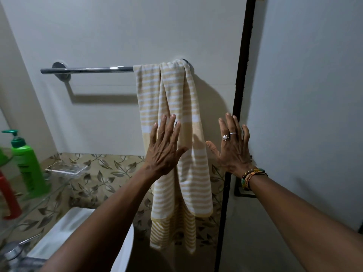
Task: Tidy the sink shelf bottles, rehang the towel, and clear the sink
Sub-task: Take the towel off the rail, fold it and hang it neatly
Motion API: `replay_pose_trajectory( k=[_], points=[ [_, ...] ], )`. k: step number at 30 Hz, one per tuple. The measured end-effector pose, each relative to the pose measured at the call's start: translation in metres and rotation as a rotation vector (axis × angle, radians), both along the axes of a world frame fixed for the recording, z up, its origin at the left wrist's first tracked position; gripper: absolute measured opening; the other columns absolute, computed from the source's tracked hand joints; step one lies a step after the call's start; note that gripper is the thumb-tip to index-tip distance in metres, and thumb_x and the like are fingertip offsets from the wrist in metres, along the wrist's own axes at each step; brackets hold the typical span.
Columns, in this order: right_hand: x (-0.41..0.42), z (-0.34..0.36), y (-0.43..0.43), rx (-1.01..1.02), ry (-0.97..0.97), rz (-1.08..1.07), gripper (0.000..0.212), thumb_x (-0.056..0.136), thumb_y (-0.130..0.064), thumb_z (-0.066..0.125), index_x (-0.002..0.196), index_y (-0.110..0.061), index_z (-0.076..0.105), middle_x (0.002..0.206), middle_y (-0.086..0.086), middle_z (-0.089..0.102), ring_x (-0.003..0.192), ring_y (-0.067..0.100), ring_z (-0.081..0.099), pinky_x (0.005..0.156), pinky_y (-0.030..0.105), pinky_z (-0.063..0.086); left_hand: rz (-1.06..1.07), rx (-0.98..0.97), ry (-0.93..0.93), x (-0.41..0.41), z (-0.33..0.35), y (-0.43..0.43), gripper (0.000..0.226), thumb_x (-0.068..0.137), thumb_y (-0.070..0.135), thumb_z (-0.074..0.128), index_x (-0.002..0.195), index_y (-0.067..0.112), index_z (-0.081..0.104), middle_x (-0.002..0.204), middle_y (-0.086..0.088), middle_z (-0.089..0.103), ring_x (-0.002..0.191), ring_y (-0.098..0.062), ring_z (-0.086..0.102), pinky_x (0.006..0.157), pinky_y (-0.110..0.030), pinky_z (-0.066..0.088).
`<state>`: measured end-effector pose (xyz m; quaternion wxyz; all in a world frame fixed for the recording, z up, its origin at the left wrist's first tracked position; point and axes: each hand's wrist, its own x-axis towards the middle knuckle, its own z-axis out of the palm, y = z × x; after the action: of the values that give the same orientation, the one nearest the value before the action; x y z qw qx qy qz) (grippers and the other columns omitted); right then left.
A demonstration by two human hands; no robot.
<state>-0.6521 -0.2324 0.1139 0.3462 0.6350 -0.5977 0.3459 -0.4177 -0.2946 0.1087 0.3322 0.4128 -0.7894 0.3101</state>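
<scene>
A yellow and white striped towel (176, 107) hangs bunched over the right end of the chrome towel bar (86, 70) on the white wall. My left hand (165, 148) is raised in front of the towel's middle with fingers straight and spread. My right hand (233, 146), wearing two rings and wrist bracelets, is held up just right of the towel, fingers spread, holding nothing. On the glass shelf (39, 201) at the left stand a green pump bottle (27, 163) and a red bottle (8, 197). The white sink (64, 230) is below, partly hidden by my left arm.
A clear soap dish (66, 169) sits on the wall by the leaf-patterned tiles. A chrome tap (17, 250) is at the lower left. A dark door frame (241, 85) runs vertically just right of the towel, with a white door beyond it.
</scene>
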Motion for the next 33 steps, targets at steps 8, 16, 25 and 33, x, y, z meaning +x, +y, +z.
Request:
replay_pose_trajectory(
  k=[8,16,25,33],
  points=[
    [-0.025,0.005,-0.025,-0.011,-0.025,0.100,0.076,0.094,-0.056,0.046,0.149,-0.004,0.037,0.160,0.019,0.026,0.148,0.036,0.027,0.116,0.058,0.022,0.075,-0.007,0.003,-0.021,0.002,-0.005,0.082,0.098,0.059,0.037,0.157,0.006,0.013,0.166,-0.014,-0.003,0.153,-0.032,-0.007,0.123,-0.049,-0.001],
    [-0.008,0.004,-0.044,-0.014,-0.041,0.179,0.075,0.093,-0.058,0.042,0.147,-0.006,0.041,0.155,0.019,0.036,0.141,0.037,0.038,0.113,0.056,0.025,0.133,-0.025,0.038,-0.009,0.007,-0.007,0.082,0.098,0.060,0.032,0.157,0.008,0.009,0.165,-0.017,0.001,0.152,-0.034,-0.005,0.123,-0.048,-0.002],
    [0.022,0.015,-0.059,0.013,-0.127,0.257,0.076,0.095,-0.054,0.051,0.150,-0.004,0.037,0.158,0.017,0.031,0.144,0.034,0.033,0.114,0.055,0.023,0.184,0.022,0.235,0.015,0.022,-0.005,0.087,0.094,0.059,0.043,0.155,0.002,0.017,0.163,-0.020,0.008,0.151,-0.038,0.003,0.122,-0.049,0.000],
    [0.069,0.050,-0.056,0.140,-0.709,0.503,0.033,0.098,-0.047,0.047,0.113,-0.022,0.062,0.109,0.001,0.069,0.091,0.012,0.059,0.085,0.032,0.047,-0.115,0.634,0.860,0.024,0.040,-0.007,0.109,0.085,0.072,0.053,0.157,0.014,-0.005,0.160,-0.019,0.023,0.144,-0.034,0.032,0.115,-0.052,0.033]
  ],
)
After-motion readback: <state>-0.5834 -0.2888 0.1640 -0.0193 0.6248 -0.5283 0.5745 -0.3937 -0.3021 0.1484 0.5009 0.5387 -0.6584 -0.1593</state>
